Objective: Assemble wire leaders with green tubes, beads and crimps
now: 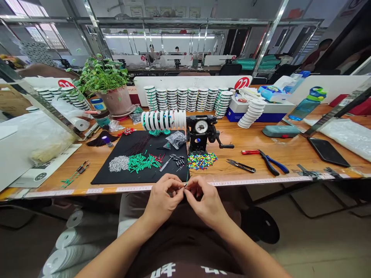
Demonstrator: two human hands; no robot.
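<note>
My left hand (166, 195) and my right hand (204, 199) meet fingertip to fingertip just off the table's front edge. Both are closed in a pinch. A thin green line (188, 177) rises from the fingertips of my right hand toward the table. Between the two hands is a tiny dark piece, too small to name. Beyond them, a black mat (106, 175) bears green tubes (142, 163), small grey pieces (118, 164) and black pieces (178, 160). Beside the mat lies a pile of coloured beads (203, 160).
A hand-cranked winder (201, 133) carries white spools (162, 120). To the right lie thread snips (240, 165), blue-handled pliers (274, 164), a red cutter (251, 152) and a phone (328, 151). Behind stand stacked spools (182, 99), a potted plant (114, 98) and a bottle (307, 104).
</note>
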